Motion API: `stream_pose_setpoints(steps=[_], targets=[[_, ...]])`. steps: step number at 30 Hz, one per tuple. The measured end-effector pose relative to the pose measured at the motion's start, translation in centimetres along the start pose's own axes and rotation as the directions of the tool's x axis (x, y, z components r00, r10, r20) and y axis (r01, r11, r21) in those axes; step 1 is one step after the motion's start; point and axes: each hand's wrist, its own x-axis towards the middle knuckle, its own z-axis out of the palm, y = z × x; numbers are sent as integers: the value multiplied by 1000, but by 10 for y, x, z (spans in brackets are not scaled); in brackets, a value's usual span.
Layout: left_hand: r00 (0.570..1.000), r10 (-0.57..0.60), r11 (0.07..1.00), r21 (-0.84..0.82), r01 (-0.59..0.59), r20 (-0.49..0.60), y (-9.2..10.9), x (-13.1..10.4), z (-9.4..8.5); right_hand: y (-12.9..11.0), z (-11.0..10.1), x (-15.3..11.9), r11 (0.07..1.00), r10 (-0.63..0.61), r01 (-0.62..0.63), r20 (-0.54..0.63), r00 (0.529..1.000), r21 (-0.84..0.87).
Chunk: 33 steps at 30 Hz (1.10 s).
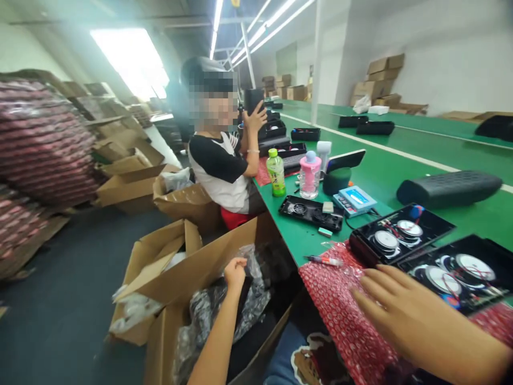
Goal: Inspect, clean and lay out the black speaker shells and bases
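Note:
My left hand [235, 272] reaches down over an open cardboard box [200, 270] beside the table, its fingers curled closed. Clear plastic bags [204, 310] and black parts fill that box; what the fingers hold, if anything, is hidden. Above red bubble wrap [332, 299], my right hand [417, 315] is stretched out with fingers extended and slightly blurred, holding nothing visible. Just past its fingers lies a black speaker housing [484, 248] with two round drivers and red wires, partly covered by the hand. A similar housing [430, 222] lies behind it.
On the green table [296, 246] are a screwdriver-like tool [324, 260], a black panel [310, 214], a blue device [355, 200], a green bottle [276, 174], a pink-topped bottle [310, 179] and a dark speaker shell [449, 188]. A co-worker [224, 166] sits ahead, raising a black part.

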Motion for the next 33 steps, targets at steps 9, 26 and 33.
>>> stream_pose_setpoints(steps=[9,26,33], targets=[[929,-313,901,372,224,198,-95,23,14,-23,98,124,887,-449,338,416,791,315],[887,-454,626,739,250,85,-189,-1,40,-13,118,118,783,-405,117,359,841,611],[875,-469,656,711,253,122,-173,-7,28,-12,120,119,791,-401,122,357,844,599]])
